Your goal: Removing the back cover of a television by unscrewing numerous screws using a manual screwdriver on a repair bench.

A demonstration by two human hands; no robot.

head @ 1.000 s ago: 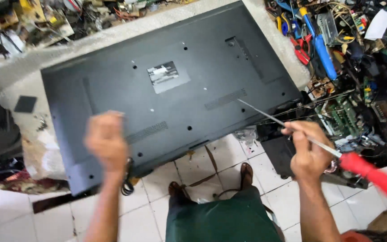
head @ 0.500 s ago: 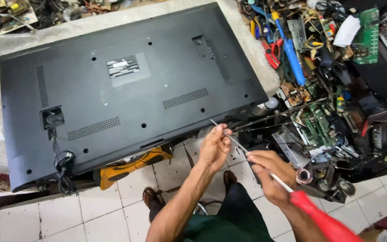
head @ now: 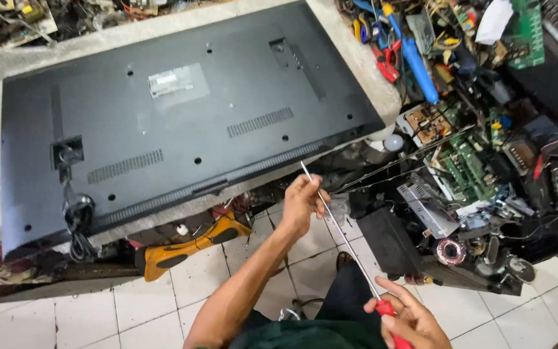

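Red-handled, the screwdriver (head: 356, 252) runs between your hands: your right hand (head: 411, 320) grips its handle at the near edge, and your left hand (head: 303, 203) pinches the long steel shaft near the tip. Just beyond that tip the dark TV (head: 175, 123) lies face down on the bench (head: 382, 97), with circuit boards (head: 466, 161) heaped to the right.

Your left hand (head: 303, 201) is raised with fingers pinched closed, forearm extended; your right hand (head: 408, 318) sits low, fingers curled shut.
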